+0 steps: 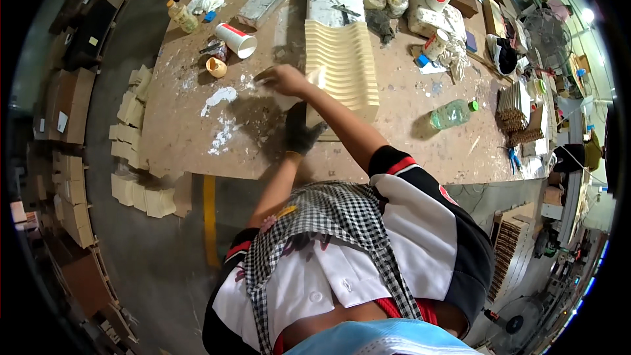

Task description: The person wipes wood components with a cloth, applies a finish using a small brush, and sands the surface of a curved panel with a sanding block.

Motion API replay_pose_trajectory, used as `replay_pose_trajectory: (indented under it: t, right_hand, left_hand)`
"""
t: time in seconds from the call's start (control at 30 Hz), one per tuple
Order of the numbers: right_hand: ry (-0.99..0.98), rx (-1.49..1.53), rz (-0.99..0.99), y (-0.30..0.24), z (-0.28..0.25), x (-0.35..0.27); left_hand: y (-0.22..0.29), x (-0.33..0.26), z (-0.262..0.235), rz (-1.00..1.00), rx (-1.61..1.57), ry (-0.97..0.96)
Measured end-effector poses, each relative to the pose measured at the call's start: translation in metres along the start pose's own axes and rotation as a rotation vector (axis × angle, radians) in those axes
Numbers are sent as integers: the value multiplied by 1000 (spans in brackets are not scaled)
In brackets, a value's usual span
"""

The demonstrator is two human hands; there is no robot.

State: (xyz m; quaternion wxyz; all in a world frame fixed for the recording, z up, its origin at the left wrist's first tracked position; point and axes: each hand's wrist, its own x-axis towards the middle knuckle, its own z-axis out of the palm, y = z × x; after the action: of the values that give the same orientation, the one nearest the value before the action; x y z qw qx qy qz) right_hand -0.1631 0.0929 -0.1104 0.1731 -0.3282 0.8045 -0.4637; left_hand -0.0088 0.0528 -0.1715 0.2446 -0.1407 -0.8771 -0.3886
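Ridged block, upper centre of the frame, could, we judge, skid if the gloved left hand at its lower-left corner shifts; we cannot confirm that hand's grip, nor whether the half-curled bare right hand holds anything.

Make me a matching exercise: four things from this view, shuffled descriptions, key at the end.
Column one
1. Left hand
2. Right hand
3. Plastic bottle
4. Wavy cream pieces

Column two
A. Green-capped, on the tabletop to the right
B. Bare, with its forearm crossing over to the left
C. Side by side in a row running away from the person
D. Dark-gloved, by the row's near left end

Pairs: 1-D, 2-B, 3-A, 4-C
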Motion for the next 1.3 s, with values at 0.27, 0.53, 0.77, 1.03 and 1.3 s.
replay_pose_trajectory:
  t: [0.27,0.53,0.77,1.03,1.3]
  right_hand:
    - [367,-788,194,45,-90,-55]
    - [707,-662,693,121,-218,-162]
    - [512,-997,733,114,-253,-154]
    - [583,-770,237,164,-253,5]
    - [367,-560,494,232,-292,20]
  left_hand:
    - [-1,-9,9,-275,11,-63]
    - [-52,-43,29,-558,-31,-289]
    - [-9,-7,16,-211,-58,-27]
    - [-32,-31,29,-264,-65,-101]
    - [-20,-7,24,-151,-30,-159]
